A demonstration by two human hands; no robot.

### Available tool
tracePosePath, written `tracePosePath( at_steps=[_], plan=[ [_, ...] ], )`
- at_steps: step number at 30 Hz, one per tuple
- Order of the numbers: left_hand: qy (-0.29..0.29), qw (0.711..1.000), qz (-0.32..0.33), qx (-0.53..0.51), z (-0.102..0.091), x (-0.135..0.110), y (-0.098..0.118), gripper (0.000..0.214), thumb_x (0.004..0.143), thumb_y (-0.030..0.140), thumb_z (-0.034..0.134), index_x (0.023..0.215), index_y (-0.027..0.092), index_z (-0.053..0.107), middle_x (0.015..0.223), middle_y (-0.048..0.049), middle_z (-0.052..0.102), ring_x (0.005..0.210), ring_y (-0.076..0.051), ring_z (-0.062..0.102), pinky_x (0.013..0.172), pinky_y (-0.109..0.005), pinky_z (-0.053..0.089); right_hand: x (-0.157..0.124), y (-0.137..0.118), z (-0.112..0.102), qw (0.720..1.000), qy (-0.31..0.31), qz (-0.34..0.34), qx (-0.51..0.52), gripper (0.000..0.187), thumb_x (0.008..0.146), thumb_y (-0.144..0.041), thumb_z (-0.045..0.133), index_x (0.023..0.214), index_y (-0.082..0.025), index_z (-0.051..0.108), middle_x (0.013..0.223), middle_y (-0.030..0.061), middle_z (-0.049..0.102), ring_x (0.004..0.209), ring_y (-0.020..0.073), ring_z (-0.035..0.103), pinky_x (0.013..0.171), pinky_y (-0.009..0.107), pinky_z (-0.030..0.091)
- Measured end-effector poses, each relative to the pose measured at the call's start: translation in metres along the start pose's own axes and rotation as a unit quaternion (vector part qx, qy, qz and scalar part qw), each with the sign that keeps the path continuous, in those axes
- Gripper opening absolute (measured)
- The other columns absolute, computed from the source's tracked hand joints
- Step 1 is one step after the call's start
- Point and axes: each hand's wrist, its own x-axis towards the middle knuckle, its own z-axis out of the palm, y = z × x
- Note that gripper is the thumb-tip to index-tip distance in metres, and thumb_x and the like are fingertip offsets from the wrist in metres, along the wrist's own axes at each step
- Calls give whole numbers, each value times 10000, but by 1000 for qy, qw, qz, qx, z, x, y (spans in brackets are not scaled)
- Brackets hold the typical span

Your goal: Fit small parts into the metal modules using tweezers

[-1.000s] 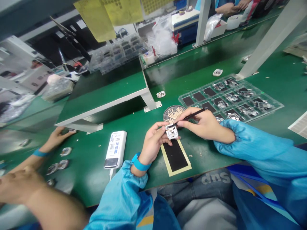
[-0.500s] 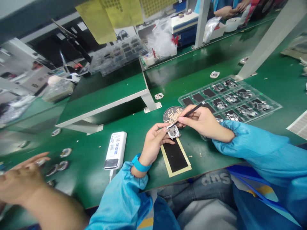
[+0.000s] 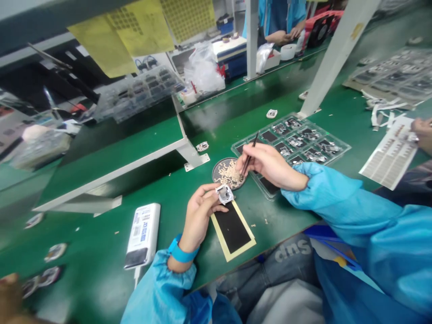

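1. Our left hand (image 3: pixel 199 211) pinches a small white housing (image 3: pixel 224 193) between thumb and fingers, just above the black pad (image 3: pixel 232 227).
2. Our right hand (image 3: pixel 268 164) clasps dark tweezers (image 3: pixel 254 141) — tips down in the round dish (image 3: pixel 216 171) of tiny beige parts.
3. A clear tray (image 3: pixel 342 146) lies just beside the dish.

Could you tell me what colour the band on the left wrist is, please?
The wristband is blue; head view.

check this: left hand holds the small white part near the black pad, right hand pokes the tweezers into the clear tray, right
Not the clear tray: the tweezers in the right hand reach into the round dish beside it. The left hand does hold the small white part near the black pad. The head view shows it.
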Motion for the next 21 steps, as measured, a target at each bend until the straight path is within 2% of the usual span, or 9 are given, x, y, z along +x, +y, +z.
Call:
tracePosePath(
  at_steps=[2, 4, 6, 8, 11, 13, 15, 18, 21],
  plan=[
    [-11, 1000, 12, 2, 0, 0, 1, 344, 857, 269, 737, 1141, 160, 578, 1166, -128, 730, 953, -247, 743, 659, -271, 599, 6, -17, -14, 998, 18, -50, -17, 413, 898, -562, 627, 734, -190, 553, 809, 83, 751, 677, 171, 695, 660, 316, 590],
    [-14, 1000, 21, 8, 0, 0, 1, 366, 839, 254, 758, 1137, 170, 563, 1211, -129, 716, 962, -243, 743, 650, -253, 589, 9, -33, -34, 988, 80, -114, -69, 386, 912, -564, 599, 781, -203, 559, 809, 56, 732, 665, 162, 671, 649, 310, 570],
    [-6, 1000, 20, 16, 0, 0, 2, 373, 836, 276, 766, 1128, 170, 559, 1210, -133, 718, 936, -234, 748, 636, -246, 586, 8, -46, -56, 958, 163, -169, -167, 350, 942, -541, 554, 846, -208, 603, 722, 8, 672, 576, 130, 590, 575, 278, 500],
    [6, 1000, 16, 23, 2, 0, 3, 381, 834, 312, 772, 1119, 164, 566, 1186, -137, 728, 890, -221, 752, 619, -245, 586, 3, -52, -80, 903, 205, -180, -333, 345, 946, -507, 561, 835, -194, 656, 658, -8, 619, 559, 121, 526, 561, 271, 430],
    [19, 999, 13, 36, 3, -1, 6, 411, 828, 357, 778, 1131, 156, 588, 1121, -129, 749, 838, -214, 751, 594, -247, 584, -8, -50, -112, 794, 141, -114, -581, 293, 895, -448, 641, 812, -179, 719, 682, 15, 657, 615, 146, 544, 596, 291, 390],
    [27, 998, 10, 47, 3, -2, 7, 431, 821, 377, 782, 1146, 157, 603, 1068, -117, 762, 821, -213, 748, 580, -245, 580, -14, -45, -128, 731, 95, -38, -675, 250, 877, -421, 656, 886, -189, 750, 739, 40, 705, 644, 169, 585, 605, 299, 381],
    [38, 998, 4, 59, 2, -2, 8, 440, 813, 383, 790, 1149, 156, 620, 1048, -104, 768, 756, -185, 734, 577, -241, 580, -16, -40, -138, 688, 82, 18, -721, 267, 871, -424, 664, 984, -201, 757, 835, 70, 743, 719, 200, 637, 635, 305, 393],
    [65, 994, -8, 88, 0, -2, 8, 442, 776, 377, 822, 1118, 151, 659, 1037, -82, 772, 617, -119, 676, 581, -229, 585, -13, -38, -142, 672, 71, 57, -735, 315, 875, -453, 663, 1042, -199, 746, 918, 96, 758, 817, 238, 676, 676, 316, 414],
    [87, 987, -17, 134, -6, 0, 6, 432, 740, 376, 848, 1082, 156, 701, 980, -64, 779, 648, -139, 686, 580, -230, 593, -8, -43, -139, 671, 63, 79, -735, 293, 838, -451, 711, 975, -194, 745, 941, 96, 757, 866, 250, 682, 671, 310, 417]
  ],
)
